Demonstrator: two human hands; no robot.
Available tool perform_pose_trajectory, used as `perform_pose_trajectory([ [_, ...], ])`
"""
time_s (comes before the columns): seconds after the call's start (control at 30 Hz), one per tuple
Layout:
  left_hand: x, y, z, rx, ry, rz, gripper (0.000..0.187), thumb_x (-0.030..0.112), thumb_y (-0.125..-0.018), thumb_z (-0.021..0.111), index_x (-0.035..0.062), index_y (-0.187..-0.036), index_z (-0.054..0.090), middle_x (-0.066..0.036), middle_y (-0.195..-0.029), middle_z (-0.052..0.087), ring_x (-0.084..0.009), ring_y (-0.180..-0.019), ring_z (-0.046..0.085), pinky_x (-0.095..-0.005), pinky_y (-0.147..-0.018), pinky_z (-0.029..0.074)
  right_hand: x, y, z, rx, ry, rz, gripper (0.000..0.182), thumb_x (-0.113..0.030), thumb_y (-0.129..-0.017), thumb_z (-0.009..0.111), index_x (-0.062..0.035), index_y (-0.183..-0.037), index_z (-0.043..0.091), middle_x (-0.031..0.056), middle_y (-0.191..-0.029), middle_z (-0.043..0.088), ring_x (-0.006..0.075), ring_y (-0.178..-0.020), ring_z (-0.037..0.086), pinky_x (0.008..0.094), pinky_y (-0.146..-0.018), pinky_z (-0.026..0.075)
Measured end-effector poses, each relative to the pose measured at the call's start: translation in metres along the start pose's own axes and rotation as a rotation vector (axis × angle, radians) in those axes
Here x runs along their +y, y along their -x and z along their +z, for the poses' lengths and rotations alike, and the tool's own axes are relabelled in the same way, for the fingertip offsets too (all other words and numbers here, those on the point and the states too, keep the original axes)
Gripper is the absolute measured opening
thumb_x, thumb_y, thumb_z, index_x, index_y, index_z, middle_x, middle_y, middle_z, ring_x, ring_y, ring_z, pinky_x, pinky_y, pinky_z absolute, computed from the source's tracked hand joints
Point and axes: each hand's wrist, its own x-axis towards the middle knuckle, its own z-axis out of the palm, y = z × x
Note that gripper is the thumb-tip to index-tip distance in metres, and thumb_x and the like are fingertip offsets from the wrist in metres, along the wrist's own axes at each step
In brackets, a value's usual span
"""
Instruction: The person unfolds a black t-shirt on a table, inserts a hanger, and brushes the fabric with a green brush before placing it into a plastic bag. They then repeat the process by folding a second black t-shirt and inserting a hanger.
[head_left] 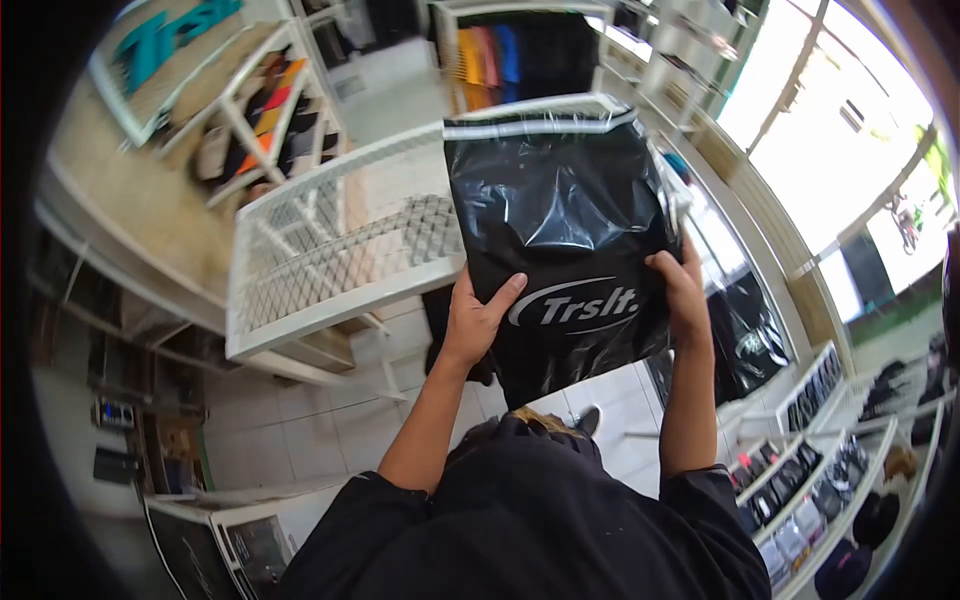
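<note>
Between my two hands I hold up a glossy black plastic mailer bag (pixel 560 210) printed with "Trslt." in white and a pale strip along its top edge. My left hand (pixel 478 318) grips its left side, thumb lying on the front near the logo. On the opposite side my right hand (pixel 683 285) pinches the edge, thumb in front and the fingers behind the bag. The bag overlaps a white mesh-topped table (pixel 340 240) in this view. More black glossy plastic (pixel 745 340) lies to the right, beyond my right forearm.
Shelves with caps and small packaged goods (pixel 800 500) stand at lower right. A clothes rack (pixel 520 60) with coloured shirts is at the back, and a slanted shelf (pixel 265 130) of folded items at upper left. Large bright windows (pixel 830 120) line the right. White floor tiles (pixel 330 430) show below.
</note>
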Motion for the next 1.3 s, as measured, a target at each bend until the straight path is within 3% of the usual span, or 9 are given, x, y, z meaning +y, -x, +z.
perform_pose_trajectory([
  [0.4, 0.038, -0.078, -0.167, 0.290, 0.127, -0.140, 0.033, 0.013, -0.091, 0.076, 0.0031, -0.121, 0.066, -0.006, -0.104, 0.074, -0.0158, -0.088, 0.070, -0.0304, -0.081, 0.056, 0.060, -0.144, 0.191, -0.410, 0.125, 0.121, 0.042, -0.011, -0.088, 0.066, -0.0025, -0.129, 0.061, 0.0088, -0.100, 0.069, 0.0170, -0.088, 0.066, 0.0325, -0.078, 0.055],
  [0.53, 0.006, -0.117, -0.219, 0.360, -0.373, -0.024, 0.055, 0.030, -0.090, 0.078, 0.0019, -0.133, 0.059, -0.016, -0.115, 0.073, -0.0265, -0.105, 0.071, -0.0381, -0.094, 0.054, 0.089, -0.211, 0.191, -0.493, 0.158, 0.312, 0.083, -0.032, -0.087, 0.078, 0.0031, -0.152, 0.042, 0.0241, -0.125, 0.067, 0.0310, -0.107, 0.068, 0.0418, -0.094, 0.054],
  [0.63, 0.004, -0.072, -0.209, 0.356, -0.710, 0.001, 0.084, 0.035, -0.091, 0.078, 0.0009, -0.156, 0.036, -0.021, -0.121, 0.069, -0.0264, -0.105, 0.069, -0.0379, -0.092, 0.053, 0.144, -0.200, 0.158, -0.446, 0.768, -0.046, 0.096, -0.049, -0.079, 0.083, 0.0039, -0.150, 0.045, 0.0297, -0.142, 0.058, 0.0401, -0.130, 0.060, 0.0451, -0.108, 0.048],
  [0.77, 0.034, 0.018, -0.170, 0.275, -0.719, -0.033, 0.092, 0.028, -0.094, 0.077, 0.0038, -0.164, 0.022, -0.019, -0.111, 0.070, -0.0185, -0.089, 0.070, -0.0324, -0.074, 0.057, 0.089, -0.084, 0.132, -0.273, 0.894, -0.207, 0.067, -0.030, -0.088, 0.075, -0.0069, -0.146, 0.050, 0.0255, -0.101, 0.073, 0.0430, -0.098, 0.071, 0.0483, -0.090, 0.053],
  [0.93, 0.037, 0.043, -0.159, 0.301, -0.583, -0.129, 0.086, 0.013, -0.091, 0.074, 0.0049, -0.163, 0.026, -0.013, -0.083, 0.071, -0.0211, -0.077, 0.071, -0.0344, -0.072, 0.054, 0.079, -0.025, 0.122, -0.230, 0.814, -0.236, 0.051, -0.015, -0.095, 0.066, -0.0103, -0.144, 0.052, 0.0218, -0.090, 0.072, 0.0420, -0.087, 0.070, 0.0501, -0.080, 0.053],
  [1.07, 0.027, 0.011, -0.223, 0.430, -0.553, 0.076, 0.077, 0.006, -0.090, 0.073, 0.0068, -0.159, 0.038, -0.015, -0.100, 0.070, -0.0163, -0.082, 0.068, -0.0337, -0.066, 0.053, 0.086, 0.026, 0.165, -0.216, 0.651, -0.261, 0.050, -0.013, -0.094, 0.066, -0.0099, -0.143, 0.054, 0.0222, -0.096, 0.072, 0.0409, -0.088, 0.072, 0.0481, -0.083, 0.056],
  [1.1, 0.043, 0.001, -0.240, 0.564, -0.723, -0.074, 0.076, 0.011, -0.091, 0.072, 0.0065, -0.159, 0.038, -0.017, -0.107, 0.070, -0.0246, -0.089, 0.070, -0.0383, -0.075, 0.055, 0.102, 0.041, 0.180, -0.261, 0.698, -0.441, 0.053, -0.013, -0.094, 0.066, -0.0098, -0.145, 0.052, 0.0223, -0.104, 0.073, 0.0413, -0.089, 0.072, 0.0463, -0.082, 0.057],
  [1.2, 0.058, -0.014, -0.261, 0.899, -1.534, 0.378, 0.067, 0.021, -0.095, 0.073, 0.0032, -0.153, 0.045, -0.018, -0.110, 0.069, -0.0345, -0.106, 0.066, -0.0430, -0.095, 0.051, 0.074, 0.082, 0.220, -0.713, 0.447, -0.128, 0.068, -0.017, -0.090, 0.074, -0.0085, -0.151, 0.046, 0.0152, -0.103, 0.075, 0.0250, -0.078, 0.072, 0.0383, -0.074, 0.058],
  [1.3, 0.069, -0.005, -0.225, 0.651, -1.197, 0.347, 0.049, 0.024, -0.095, 0.072, 0.0045, -0.138, 0.060, -0.018, -0.114, 0.068, -0.0373, -0.111, 0.063, -0.0470, -0.098, 0.049, 0.078, 0.066, 0.209, -0.543, 0.547, -0.239, 0.059, -0.017, -0.089, 0.074, -0.0071, -0.144, 0.054, 0.0124, -0.099, 0.075, 0.0244, -0.076, 0.072, 0.0381, -0.074, 0.058],
])
